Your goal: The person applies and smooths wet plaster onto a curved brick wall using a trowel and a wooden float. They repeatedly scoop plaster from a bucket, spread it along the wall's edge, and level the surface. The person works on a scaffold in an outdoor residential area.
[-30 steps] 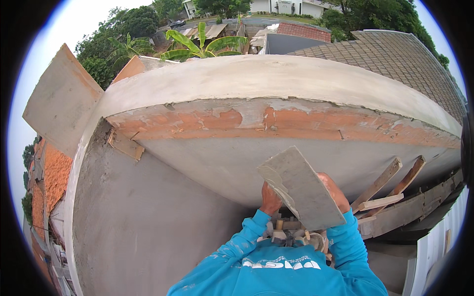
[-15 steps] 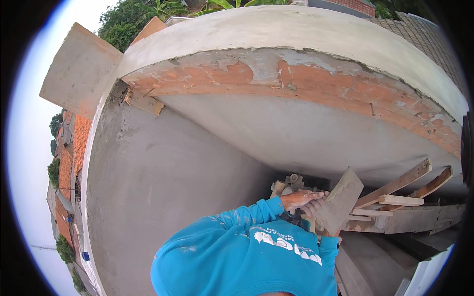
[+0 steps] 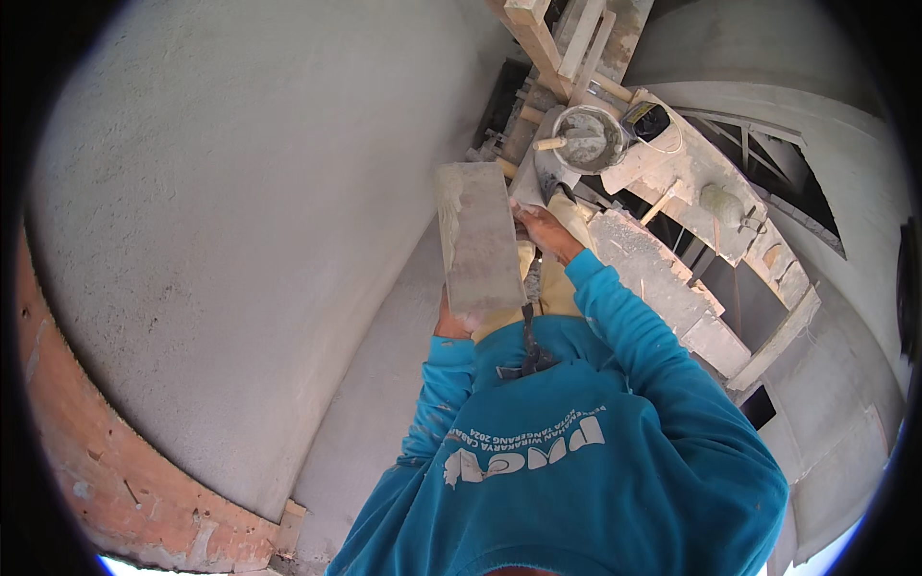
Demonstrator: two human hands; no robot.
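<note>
My left hand (image 3: 449, 324) is mostly hidden under the lower end of the flat grey board (image 3: 480, 238), so I cannot tell how its fingers sit. My right hand (image 3: 540, 230) grips the board's right edge, fingers closed on it. The board stands lengthwise before my chest, beside the plastered wall (image 3: 240, 221). A mortar bucket (image 3: 588, 139) rests on the scaffold planks (image 3: 672, 192) beyond.

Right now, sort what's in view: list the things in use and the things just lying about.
In use:
- grey flat board, held at its lower end by the left hand and at its side by the right hand
- plastered wall beside it

Lying about:
- bucket of mortar
- plank platform
- timber props
</note>
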